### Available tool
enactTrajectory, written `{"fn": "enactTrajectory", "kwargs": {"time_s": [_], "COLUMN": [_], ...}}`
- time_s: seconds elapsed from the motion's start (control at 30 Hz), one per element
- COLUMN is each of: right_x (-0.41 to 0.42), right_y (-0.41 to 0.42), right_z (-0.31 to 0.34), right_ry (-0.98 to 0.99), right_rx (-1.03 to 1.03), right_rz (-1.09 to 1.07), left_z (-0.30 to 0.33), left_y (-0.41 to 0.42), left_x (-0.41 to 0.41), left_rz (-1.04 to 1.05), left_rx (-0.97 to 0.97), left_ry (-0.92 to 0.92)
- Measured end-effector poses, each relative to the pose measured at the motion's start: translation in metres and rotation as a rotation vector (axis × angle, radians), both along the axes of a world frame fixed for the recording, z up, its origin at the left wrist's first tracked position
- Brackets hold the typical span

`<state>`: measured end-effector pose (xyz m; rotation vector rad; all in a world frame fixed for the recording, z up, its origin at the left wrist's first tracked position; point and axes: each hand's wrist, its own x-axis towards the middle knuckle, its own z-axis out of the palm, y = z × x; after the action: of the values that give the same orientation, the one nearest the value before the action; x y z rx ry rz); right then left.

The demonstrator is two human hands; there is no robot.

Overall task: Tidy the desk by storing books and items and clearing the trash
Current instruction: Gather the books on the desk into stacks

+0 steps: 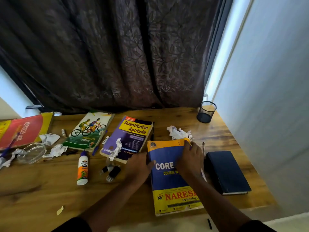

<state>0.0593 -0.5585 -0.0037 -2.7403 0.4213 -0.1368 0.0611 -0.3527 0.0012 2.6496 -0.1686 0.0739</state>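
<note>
A blue and yellow Core Java course book (168,181) lies flat on the wooden desk (41,190), front right. My left hand (139,164) holds its left edge, thumb over the cover. My right hand (190,159) lies on the cover near the top right corner, fingers curled at the yellow corner. Left of it lie the Quantitative Aptitude book (132,136) with a crumpled paper (116,149) on it, a Mountain Biking book (88,131) and a red Advanced Java book (21,129). More crumpled paper (178,133) sits behind the Core Java book.
A dark blue notebook (227,171) lies at the right, a pen (203,147) beside it. A black mesh pen holder (206,112) stands at the back right. A glue bottle (82,168), black clips (112,171), a glass bowl (31,153) and paper scraps (50,138) litter the left. A dark curtain (117,56) hangs behind.
</note>
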Motion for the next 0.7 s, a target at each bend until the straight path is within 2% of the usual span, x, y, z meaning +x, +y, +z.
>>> {"fn": "enactTrajectory", "kwargs": {"time_s": [0.17,0.3,0.53,0.7], "right_x": [0.027,0.048,0.086,0.105], "right_y": [0.049,0.103,0.212,0.291], "right_z": [0.009,0.018,0.026,0.024], "right_ry": [-0.150,-0.243,-0.266,-0.241], "right_rx": [0.112,0.176,0.171,0.201], "right_rz": [0.232,0.433,0.666,0.782], "left_z": [0.010,0.027,0.043,0.037], "left_y": [0.037,0.086,0.196,0.287], "left_x": [0.000,0.009,0.032,0.046], "left_rz": [0.059,0.141,0.368,0.455], "left_rx": [0.023,0.019,0.065,0.063], "left_ry": [-0.156,-0.158,-0.085,-0.058]}}
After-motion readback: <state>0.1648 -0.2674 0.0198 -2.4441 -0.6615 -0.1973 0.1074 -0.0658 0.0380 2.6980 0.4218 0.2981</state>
